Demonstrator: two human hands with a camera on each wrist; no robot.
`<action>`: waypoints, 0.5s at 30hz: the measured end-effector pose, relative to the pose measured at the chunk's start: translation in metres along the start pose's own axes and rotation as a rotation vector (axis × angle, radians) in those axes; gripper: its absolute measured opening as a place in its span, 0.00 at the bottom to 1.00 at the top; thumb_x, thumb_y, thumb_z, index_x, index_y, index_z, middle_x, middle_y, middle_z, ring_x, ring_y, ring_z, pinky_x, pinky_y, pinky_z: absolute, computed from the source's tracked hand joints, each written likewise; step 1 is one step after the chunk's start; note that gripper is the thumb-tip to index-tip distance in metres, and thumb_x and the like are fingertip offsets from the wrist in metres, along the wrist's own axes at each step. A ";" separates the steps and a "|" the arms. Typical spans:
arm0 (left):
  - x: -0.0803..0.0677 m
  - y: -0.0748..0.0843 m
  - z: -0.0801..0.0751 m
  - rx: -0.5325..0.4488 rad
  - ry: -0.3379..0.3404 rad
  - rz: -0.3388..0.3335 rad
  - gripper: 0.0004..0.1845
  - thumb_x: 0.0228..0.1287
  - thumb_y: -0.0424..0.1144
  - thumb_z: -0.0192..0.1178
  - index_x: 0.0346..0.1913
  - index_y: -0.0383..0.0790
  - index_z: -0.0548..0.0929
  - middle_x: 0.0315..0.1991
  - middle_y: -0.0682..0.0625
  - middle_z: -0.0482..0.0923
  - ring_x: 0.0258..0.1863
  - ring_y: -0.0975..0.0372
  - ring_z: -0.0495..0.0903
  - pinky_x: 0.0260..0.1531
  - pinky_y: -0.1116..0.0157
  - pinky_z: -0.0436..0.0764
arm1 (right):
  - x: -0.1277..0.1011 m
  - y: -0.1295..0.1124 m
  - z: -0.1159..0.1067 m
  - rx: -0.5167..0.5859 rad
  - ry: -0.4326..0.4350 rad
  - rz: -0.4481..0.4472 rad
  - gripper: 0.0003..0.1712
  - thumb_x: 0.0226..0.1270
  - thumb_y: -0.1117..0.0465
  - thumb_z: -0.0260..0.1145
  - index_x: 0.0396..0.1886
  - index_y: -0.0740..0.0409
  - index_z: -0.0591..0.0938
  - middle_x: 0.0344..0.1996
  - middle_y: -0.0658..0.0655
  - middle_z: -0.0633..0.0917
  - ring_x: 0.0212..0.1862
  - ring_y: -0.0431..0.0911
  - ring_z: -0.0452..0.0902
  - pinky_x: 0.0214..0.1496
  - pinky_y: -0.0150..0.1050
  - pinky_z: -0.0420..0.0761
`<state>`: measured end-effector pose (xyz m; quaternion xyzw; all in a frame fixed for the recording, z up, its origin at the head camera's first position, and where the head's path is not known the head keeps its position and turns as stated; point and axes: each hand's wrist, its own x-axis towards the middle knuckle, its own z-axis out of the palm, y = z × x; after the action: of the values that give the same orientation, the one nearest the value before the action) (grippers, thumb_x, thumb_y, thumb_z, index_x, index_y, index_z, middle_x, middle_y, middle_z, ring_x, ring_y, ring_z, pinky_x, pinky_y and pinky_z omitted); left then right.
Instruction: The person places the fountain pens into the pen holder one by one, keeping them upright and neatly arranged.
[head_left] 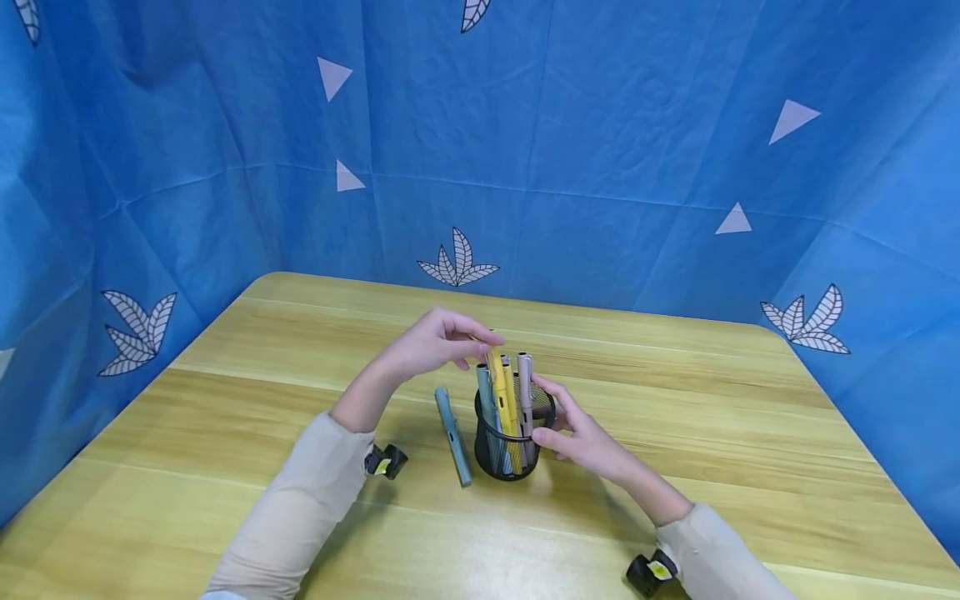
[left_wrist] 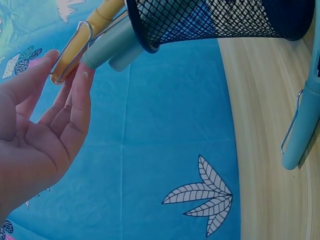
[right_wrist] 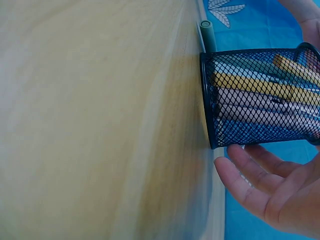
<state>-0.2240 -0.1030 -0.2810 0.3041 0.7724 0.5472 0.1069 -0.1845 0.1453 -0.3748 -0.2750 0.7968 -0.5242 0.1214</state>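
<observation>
The left hand [head_left: 448, 340] pinches the clip end of a yellow pen [left_wrist: 75, 50] between thumb and fingers; the pen leans out over the rim, its lower part inside the black mesh pen holder [head_left: 546, 408]. The right hand [head_left: 585, 437] steadies the holder from the right, thumb at the near rim and index finger along the far side. In the right wrist view its other fingers [right_wrist: 250, 185] are bent loosely at the holder's wall. Also standing in the holder are teal pens [head_left: 485, 392], another yellow pen [head_left: 511, 400] and a pale lilac pen [head_left: 525, 392].
A teal pen [head_left: 453, 437] lies on the wooden table [head_left: 247, 400] just left of the holder. Blue cloth [head_left: 600, 125] with leaf and triangle prints hangs behind the table and along its sides. Small black cameras [head_left: 386, 461] are strapped to both wrists.
</observation>
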 end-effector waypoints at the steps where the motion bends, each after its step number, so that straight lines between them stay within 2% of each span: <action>1: 0.000 0.000 0.000 0.008 -0.003 0.005 0.12 0.60 0.30 0.54 0.46 0.29 0.79 0.43 0.41 0.79 0.38 0.52 0.78 0.34 0.60 0.79 | 0.000 0.000 0.000 -0.002 0.000 -0.001 0.38 0.65 0.62 0.57 0.69 0.51 0.49 0.34 0.62 0.77 0.32 0.52 0.70 0.24 0.40 0.75; 7: -0.001 -0.003 -0.001 0.067 -0.071 0.053 0.13 0.60 0.31 0.56 0.46 0.28 0.79 0.44 0.43 0.79 0.38 0.59 0.78 0.36 0.60 0.78 | 0.000 0.002 0.001 -0.005 0.002 -0.007 0.38 0.65 0.61 0.57 0.69 0.52 0.48 0.35 0.62 0.77 0.32 0.50 0.70 0.25 0.41 0.75; 11: -0.002 -0.004 -0.001 0.074 -0.119 0.090 0.12 0.61 0.31 0.56 0.44 0.28 0.80 0.42 0.43 0.80 0.37 0.58 0.77 0.39 0.55 0.76 | 0.000 0.003 0.001 0.000 0.004 -0.010 0.38 0.65 0.62 0.57 0.69 0.52 0.48 0.35 0.63 0.77 0.32 0.53 0.70 0.25 0.40 0.75; 15: -0.003 -0.003 -0.001 0.064 -0.122 0.097 0.12 0.61 0.32 0.55 0.44 0.28 0.80 0.42 0.41 0.80 0.38 0.56 0.78 0.40 0.52 0.75 | 0.000 0.003 0.002 0.004 0.005 -0.012 0.37 0.65 0.63 0.56 0.69 0.52 0.48 0.36 0.64 0.77 0.32 0.54 0.70 0.24 0.40 0.75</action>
<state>-0.2235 -0.1063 -0.2835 0.3772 0.7658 0.5074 0.1172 -0.1845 0.1447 -0.3784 -0.2783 0.7942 -0.5273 0.1169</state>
